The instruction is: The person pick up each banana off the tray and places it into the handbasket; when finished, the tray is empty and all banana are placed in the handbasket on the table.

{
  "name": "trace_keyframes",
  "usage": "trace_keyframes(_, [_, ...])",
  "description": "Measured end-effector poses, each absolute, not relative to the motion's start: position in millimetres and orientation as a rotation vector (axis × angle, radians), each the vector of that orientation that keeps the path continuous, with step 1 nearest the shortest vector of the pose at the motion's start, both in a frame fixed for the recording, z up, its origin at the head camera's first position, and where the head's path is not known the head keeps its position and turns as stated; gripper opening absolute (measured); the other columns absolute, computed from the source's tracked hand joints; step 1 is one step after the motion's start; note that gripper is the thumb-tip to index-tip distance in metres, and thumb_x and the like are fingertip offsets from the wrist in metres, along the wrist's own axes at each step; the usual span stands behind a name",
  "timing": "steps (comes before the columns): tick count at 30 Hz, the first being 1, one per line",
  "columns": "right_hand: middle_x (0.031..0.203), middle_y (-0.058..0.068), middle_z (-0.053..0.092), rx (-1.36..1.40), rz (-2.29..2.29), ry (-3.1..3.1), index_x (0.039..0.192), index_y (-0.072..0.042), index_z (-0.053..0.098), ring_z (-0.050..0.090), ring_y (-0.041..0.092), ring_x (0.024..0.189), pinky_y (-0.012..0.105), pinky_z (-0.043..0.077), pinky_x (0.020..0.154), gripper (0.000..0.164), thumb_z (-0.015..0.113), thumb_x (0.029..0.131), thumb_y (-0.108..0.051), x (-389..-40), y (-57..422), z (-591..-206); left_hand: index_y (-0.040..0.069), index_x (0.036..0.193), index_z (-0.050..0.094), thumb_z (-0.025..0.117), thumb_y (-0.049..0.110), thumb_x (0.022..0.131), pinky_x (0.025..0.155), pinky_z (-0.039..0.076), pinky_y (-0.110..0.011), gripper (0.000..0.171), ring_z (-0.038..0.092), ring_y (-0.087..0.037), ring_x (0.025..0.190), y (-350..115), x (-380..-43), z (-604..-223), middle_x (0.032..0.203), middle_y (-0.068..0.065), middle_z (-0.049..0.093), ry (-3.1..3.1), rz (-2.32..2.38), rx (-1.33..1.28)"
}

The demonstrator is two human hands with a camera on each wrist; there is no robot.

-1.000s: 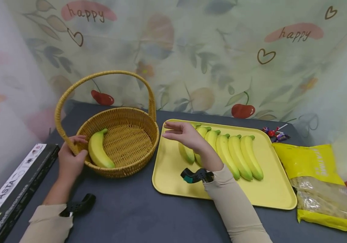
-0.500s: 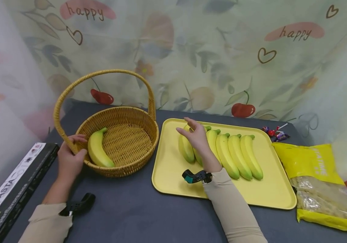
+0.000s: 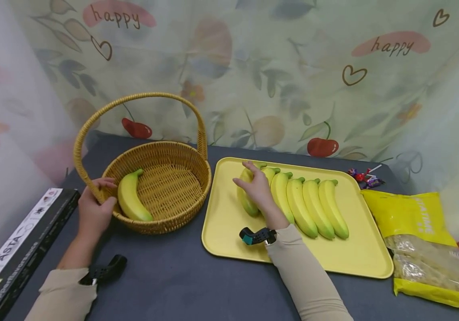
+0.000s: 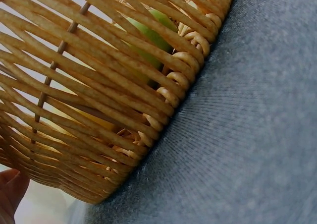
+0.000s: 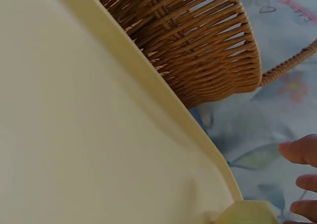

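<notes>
My left hand point(image 3: 94, 213) grips the near-left rim of a wicker basket point(image 3: 169, 191) at the foot of its arched handle. One yellow banana point(image 3: 131, 199) with green ends lies inside, against the left wall. On a yellow tray point(image 3: 229, 238) several more bananas lie in a row. My right hand point(image 3: 262, 191) is over the left end of that row, thumb and fingers spread above the leftmost banana point(image 3: 246, 199). In the right wrist view its fingertips point(image 5: 299, 152) stand apart from the pale banana tip point(image 5: 247, 213) at the bottom edge.
A black-and-white pasta box point(image 3: 20, 249) lies at the left. To the tray's right is a yellow bag point(image 3: 426, 240) with a transparent window, and wrapped lollipops point(image 3: 365, 176) lie behind it. A printed curtain point(image 3: 253, 67) hangs behind the dark table point(image 3: 181, 285).
My right hand has moved right from the tray's left edge to the leftmost banana, and its thumb and fingers have spread. The left hand and basket have stayed put.
</notes>
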State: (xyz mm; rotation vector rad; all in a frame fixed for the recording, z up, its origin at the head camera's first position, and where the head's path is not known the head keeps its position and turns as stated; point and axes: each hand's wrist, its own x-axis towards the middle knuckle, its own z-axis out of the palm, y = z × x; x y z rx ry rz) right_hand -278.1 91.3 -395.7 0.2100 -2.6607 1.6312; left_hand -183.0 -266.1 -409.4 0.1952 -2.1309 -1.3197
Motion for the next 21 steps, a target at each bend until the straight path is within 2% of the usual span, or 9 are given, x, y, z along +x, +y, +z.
trace_keyframes(5, [0.153,0.011,0.026,0.243,1.599,-2.691,0.139,-0.007,0.042,0.021,0.027,0.142,0.041,0.022,0.113,0.059,0.065,0.085,-0.015,-277,89,-397,-0.003,0.092,0.058,0.052,-0.008,0.074,0.085,0.035,-0.011,0.020,0.048,0.006,0.101,-266,-183,-410,0.105,-0.008,0.061,-2.136,-1.312,0.197])
trace_keyframes(9, [0.153,0.012,0.025,0.266,1.566,-2.701,0.138,-0.005,0.042,0.022,0.028,0.141,0.041,0.025,0.112,0.058,0.064,0.085,-0.012,-277,88,-399,-0.004,0.093,0.059,0.052,-0.008,0.074,0.086,0.035,-0.011,0.020,0.048,0.006,0.102,-266,-183,-409,0.107,-0.014,0.060,-2.134,-1.315,0.193])
trace_keyframes(17, [0.149,0.014,0.032,0.302,1.485,-2.675,0.136,-0.002,0.045,0.028,0.029,0.139,0.042,0.028,0.111,0.054,0.062,0.084,-0.003,-278,84,-408,-0.005,0.092,0.059,0.052,-0.009,0.073,0.085,0.035,-0.011,0.020,0.048,0.006,0.101,-266,-183,-408,0.105,-0.010,0.060,-2.127,-1.321,0.192])
trace_keyframes(21, [0.150,0.012,0.033,0.314,1.470,-2.674,0.135,-0.003,0.046,0.028,0.028,0.139,0.042,0.029,0.110,0.054,0.061,0.084,-0.001,-277,81,-412,-0.004,0.093,0.058,0.053,-0.008,0.074,0.084,0.034,-0.011,0.020,0.048,0.006,0.101,-266,-182,-408,0.107,-0.013,0.060,-2.133,-1.322,0.195])
